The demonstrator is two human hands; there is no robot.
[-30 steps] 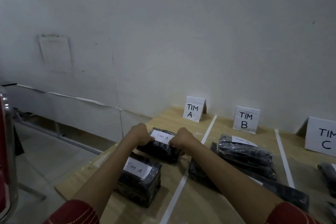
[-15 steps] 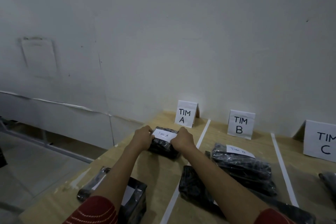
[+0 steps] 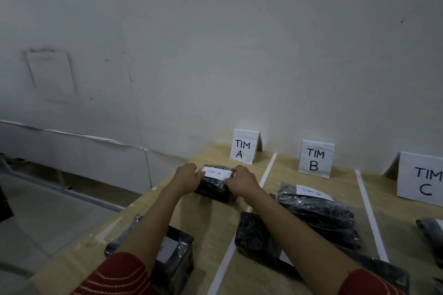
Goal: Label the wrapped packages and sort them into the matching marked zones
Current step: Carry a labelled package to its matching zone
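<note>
Black plastic-wrapped package [image 3: 215, 190], topped with a white label [image 3: 217, 172] reading "Tim A", is gripped at both ends, the left hand [image 3: 187, 178] and right hand [image 3: 242, 181] curling their fingers round it. It rests on the wooden table [image 3: 211, 225] just in front of the TIM A sign [image 3: 243, 146], on that sign's side of the white tape line [image 3: 266, 171]. Behind the sign rises a plain white wall [image 3: 239, 55].

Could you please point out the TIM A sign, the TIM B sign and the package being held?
TIM A sign [image 3: 243, 148]: head view, centre of its front face.
TIM B sign [image 3: 315, 159]: head view, centre of its front face.
Held package [image 3: 213, 189]: head view, dark wrap below its label.
</note>
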